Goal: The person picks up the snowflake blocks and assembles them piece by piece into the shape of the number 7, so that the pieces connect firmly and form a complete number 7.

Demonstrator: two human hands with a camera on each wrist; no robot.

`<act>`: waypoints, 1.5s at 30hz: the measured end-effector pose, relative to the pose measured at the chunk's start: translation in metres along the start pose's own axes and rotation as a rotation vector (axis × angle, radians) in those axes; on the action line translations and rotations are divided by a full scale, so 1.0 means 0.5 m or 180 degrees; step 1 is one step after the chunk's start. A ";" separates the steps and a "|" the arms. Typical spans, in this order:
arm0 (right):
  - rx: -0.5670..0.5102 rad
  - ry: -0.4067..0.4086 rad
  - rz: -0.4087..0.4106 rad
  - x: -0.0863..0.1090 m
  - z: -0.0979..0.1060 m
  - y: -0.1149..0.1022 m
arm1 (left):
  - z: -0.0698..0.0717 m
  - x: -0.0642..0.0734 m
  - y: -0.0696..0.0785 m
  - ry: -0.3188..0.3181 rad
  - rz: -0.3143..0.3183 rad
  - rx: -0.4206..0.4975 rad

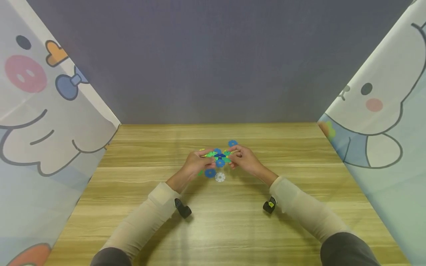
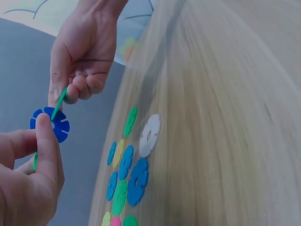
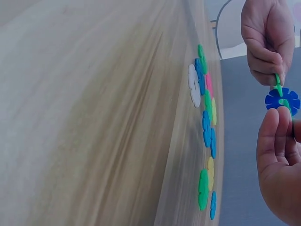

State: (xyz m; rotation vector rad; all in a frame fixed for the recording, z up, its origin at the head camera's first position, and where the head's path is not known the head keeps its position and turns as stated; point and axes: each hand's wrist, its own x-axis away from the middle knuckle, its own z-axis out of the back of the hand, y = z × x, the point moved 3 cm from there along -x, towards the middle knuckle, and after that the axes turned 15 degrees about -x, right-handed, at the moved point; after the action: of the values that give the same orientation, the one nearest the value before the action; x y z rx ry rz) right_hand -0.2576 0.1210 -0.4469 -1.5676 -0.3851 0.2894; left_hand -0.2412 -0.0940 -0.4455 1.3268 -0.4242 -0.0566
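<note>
A dark blue notched flower disc [image 2: 61, 130] hangs between my two hands above the table, with a green notched disc joined on each side. My left hand [image 1: 197, 161] pinches the green disc [image 3: 278, 81] on its side between thumb and fingertips. On the other side my right hand [image 1: 244, 159] pinches the second green disc [image 2: 59, 102], which is seen nearly edge-on in the left wrist view. Fingers hide much of both green discs. In the right wrist view the blue disc [image 3: 293, 102] shows its slots around the rim.
Loose flower discs lie under and around the hands on the wooden table [image 1: 226, 221]: a white one [image 1: 220, 177], a blue one [image 1: 210, 173], another blue one [image 1: 232, 143], plus several green, yellow and pink ones. A grey panel [image 1: 216, 66] rises behind the table.
</note>
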 end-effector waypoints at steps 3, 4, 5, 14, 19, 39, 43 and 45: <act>0.0023 0.0024 -0.0020 -0.002 -0.001 -0.002 | -0.001 -0.001 -0.002 0.0006 0.0015 -0.0026; 0.0028 0.0030 -0.0041 -0.004 -0.002 -0.003 | 0.000 -0.001 -0.003 0.0000 0.0013 -0.0061; 0.0039 0.0029 -0.0066 -0.006 -0.003 -0.003 | 0.002 0.001 -0.003 -0.0007 -0.0002 -0.0103; 0.0162 -0.0023 -0.0350 -0.008 0.001 -0.006 | 0.011 0.005 -0.002 -0.0337 -0.0414 -0.0957; 0.0114 -0.0059 -0.0409 -0.003 0.006 -0.007 | 0.012 -0.001 -0.007 -0.0302 -0.0558 -0.1395; 0.0096 -0.0110 -0.0479 -0.006 0.015 -0.001 | 0.008 0.001 0.008 -0.0106 -0.0609 -0.1611; 0.0302 -0.0087 -0.0413 -0.006 0.024 -0.001 | 0.010 0.004 0.008 -0.0022 -0.0513 -0.1547; 0.0409 -0.0052 -0.0384 -0.007 0.031 -0.001 | 0.012 0.005 0.009 0.0027 -0.0462 -0.1561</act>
State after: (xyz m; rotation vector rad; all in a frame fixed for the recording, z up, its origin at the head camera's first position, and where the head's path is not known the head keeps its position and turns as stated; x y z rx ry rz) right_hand -0.2672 0.1338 -0.4471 -1.4110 -0.4631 0.2294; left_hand -0.2415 -0.0992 -0.4395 0.8711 -0.2817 -0.2598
